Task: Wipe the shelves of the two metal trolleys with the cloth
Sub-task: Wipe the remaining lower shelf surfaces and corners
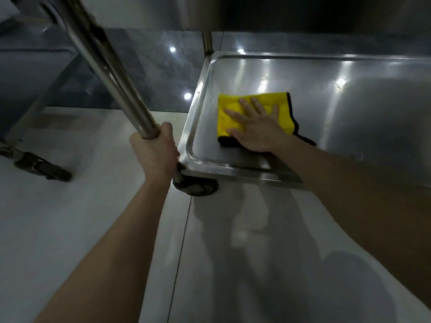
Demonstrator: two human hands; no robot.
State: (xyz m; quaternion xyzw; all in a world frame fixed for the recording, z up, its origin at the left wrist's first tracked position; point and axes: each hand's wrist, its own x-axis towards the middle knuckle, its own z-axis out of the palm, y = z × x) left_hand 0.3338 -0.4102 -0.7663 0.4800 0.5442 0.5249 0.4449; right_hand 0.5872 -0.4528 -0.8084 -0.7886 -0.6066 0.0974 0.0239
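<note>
A yellow cloth [227, 113] with a black edge lies flat on the bottom shelf [349, 108] of a steel trolley, near the shelf's left end. My right hand [256, 127] presses on the cloth with fingers spread flat. My left hand [155, 150] is closed around the lower end of the trolley's near-left upright post [109, 71], just above the castor wheel [198, 186]. The shelf above shows only as a dark underside at the top of the view.
A second trolley stands to the left, with a leg and castor [50, 170] on the pale floor tiles. The far-left post [207, 41] of the near trolley rises behind the shelf. Dark glossy tiles lie beyond.
</note>
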